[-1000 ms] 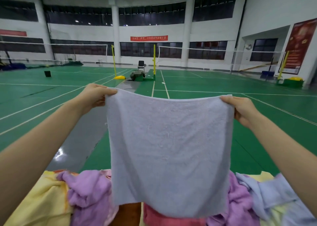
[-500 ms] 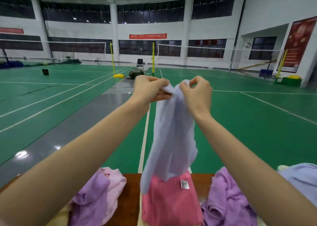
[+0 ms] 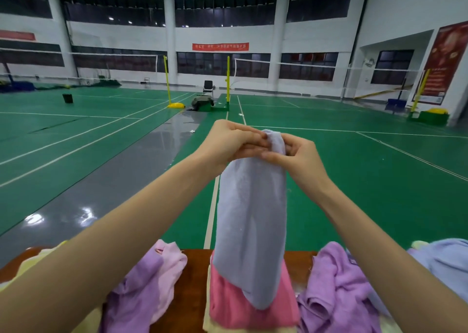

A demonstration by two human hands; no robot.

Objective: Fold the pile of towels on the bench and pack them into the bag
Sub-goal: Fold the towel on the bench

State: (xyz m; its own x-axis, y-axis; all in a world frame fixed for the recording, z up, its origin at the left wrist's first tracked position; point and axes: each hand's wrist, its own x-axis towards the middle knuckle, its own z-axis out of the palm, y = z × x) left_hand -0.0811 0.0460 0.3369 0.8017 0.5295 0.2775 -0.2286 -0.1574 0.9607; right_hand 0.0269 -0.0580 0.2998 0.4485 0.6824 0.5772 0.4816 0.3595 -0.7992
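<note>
Stretching across most of the view, a green badminton court floor (image 3: 354, 180) with white lines and a grey strip (image 3: 106, 180) fills an indoor sports hall, where a person stands over a wooden bench (image 3: 192, 282) strewn with towels. Both bare forearms reach forward from the lower corners and meet above the middle of the bench. Between them hangs a pale lavender-grey towel (image 3: 250, 218), doubled over into a long narrow drape that is held up in the air; its lower end falls in front of a pink towel (image 3: 228, 307) lying on the bench, and whether the two touch cannot be told. A crumpled purple towel (image 3: 336, 287) sits to the right of the pink one, with a pale blue towel (image 3: 445, 259) beyond it at the frame's edge. A second purple towel (image 3: 136, 289) lies bunched on the left against a light pink towel (image 3: 172, 264). The left hand (image 3: 228, 143) and the right hand (image 3: 296, 155) are brought together, fingers touching, each pinching the top of the hanging towel. Far behind, a yellow net post (image 3: 228, 79) and a dark chair (image 3: 208, 87) stand beneath a red banner (image 3: 220, 46) on the white wall.
</note>
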